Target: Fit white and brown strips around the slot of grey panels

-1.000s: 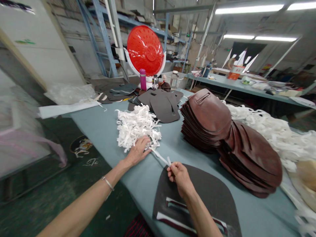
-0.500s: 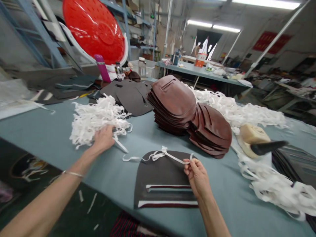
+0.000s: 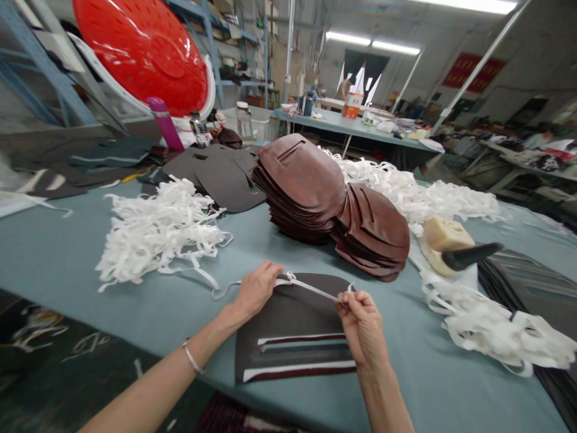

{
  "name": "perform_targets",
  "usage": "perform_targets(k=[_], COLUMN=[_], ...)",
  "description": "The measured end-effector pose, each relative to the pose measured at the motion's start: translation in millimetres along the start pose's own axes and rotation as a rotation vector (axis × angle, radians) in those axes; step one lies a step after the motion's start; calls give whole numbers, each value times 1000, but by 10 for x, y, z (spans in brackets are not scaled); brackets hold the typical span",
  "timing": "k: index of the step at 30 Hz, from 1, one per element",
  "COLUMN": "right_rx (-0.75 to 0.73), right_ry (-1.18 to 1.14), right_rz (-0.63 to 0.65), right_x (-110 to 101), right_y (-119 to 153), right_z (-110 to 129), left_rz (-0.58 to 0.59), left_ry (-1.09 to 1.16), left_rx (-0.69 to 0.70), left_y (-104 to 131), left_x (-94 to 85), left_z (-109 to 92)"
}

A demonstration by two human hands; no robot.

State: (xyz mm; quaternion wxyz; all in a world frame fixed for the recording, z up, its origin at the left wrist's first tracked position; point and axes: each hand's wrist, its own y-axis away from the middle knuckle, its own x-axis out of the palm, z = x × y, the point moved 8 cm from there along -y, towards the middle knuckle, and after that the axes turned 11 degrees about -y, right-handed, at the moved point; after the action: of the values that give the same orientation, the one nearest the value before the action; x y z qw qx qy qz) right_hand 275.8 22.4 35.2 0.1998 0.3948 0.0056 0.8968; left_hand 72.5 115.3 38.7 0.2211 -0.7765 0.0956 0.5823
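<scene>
Head view: purple bottle, contents hidden; right hand pinches white strip; left hand beside its knot, grip unclear.

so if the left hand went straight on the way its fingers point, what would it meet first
Past the thin white fabric strip right beside it, the left hand would probably first meet the taller stack of rounded, brown leather-looking pieces, though depth is hard to judge.
</scene>
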Motion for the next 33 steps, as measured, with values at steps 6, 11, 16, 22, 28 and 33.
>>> perform_targets(k=[6, 11, 16, 22, 28, 33], right_rx=[-77, -9, 72, 83, 124, 1], right_ry=[-112, 32, 73, 232, 499, 822], right_rz=[47, 23, 70, 55, 154, 293], right_x=[-56, -217, -90, 50, 292, 534], right_y=[122, 173, 160, 171, 218, 255], right_z=[178, 350, 227, 86, -152, -231], left_rz=[-80, -74, -158, 201, 22, 333], left_ry=[-187, -306, -282, -35, 223, 649], left_rx=[-303, -453, -223, 48, -11, 119], left_y=[-290, -278, 123, 572, 179, 209], left_x=[-437, -916, -872, -72, -397, -394], left_z=[838, 1605, 1075, 447, 99, -515])
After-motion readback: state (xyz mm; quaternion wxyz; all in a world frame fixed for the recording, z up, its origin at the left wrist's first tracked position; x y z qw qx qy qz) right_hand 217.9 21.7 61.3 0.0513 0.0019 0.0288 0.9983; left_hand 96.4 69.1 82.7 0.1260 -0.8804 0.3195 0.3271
